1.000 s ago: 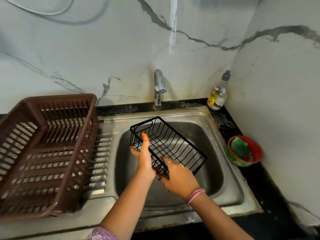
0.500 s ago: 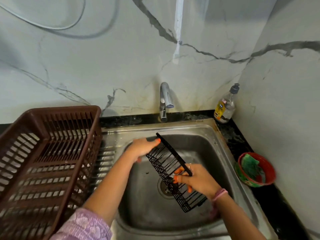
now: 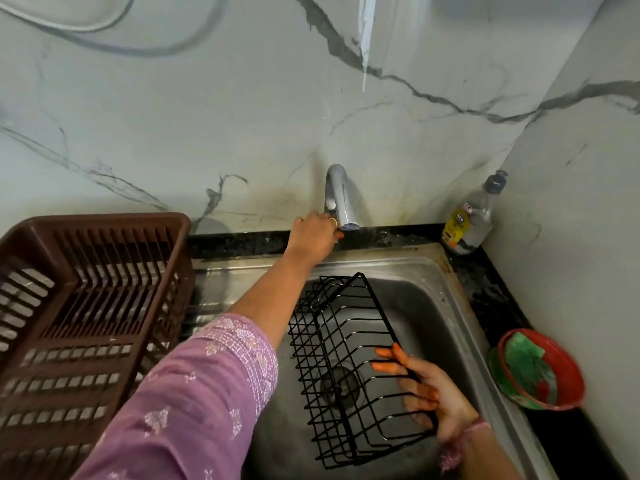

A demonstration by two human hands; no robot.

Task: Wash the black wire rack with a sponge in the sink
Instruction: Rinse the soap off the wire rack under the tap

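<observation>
Two hands busy: right hand (image 3: 438,398) grips the rack (image 3: 349,368), tipped on edge.
Its length runs front-to-back over the sink (image 3: 446,306); left hand (image 3: 313,237) curls at the tap (image 3: 341,199).

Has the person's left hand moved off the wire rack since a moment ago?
Yes. The left hand has left the black wire rack and reached up to the tap at the back of the sink.

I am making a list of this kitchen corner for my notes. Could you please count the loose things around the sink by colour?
Black: 1, the wire rack, held in the sink
Brown: 1, the plastic basket
Red: 1, the bowl
Green: 1, the sponge in the bowl
Clear: 1, the bottle
Total: 5
</observation>
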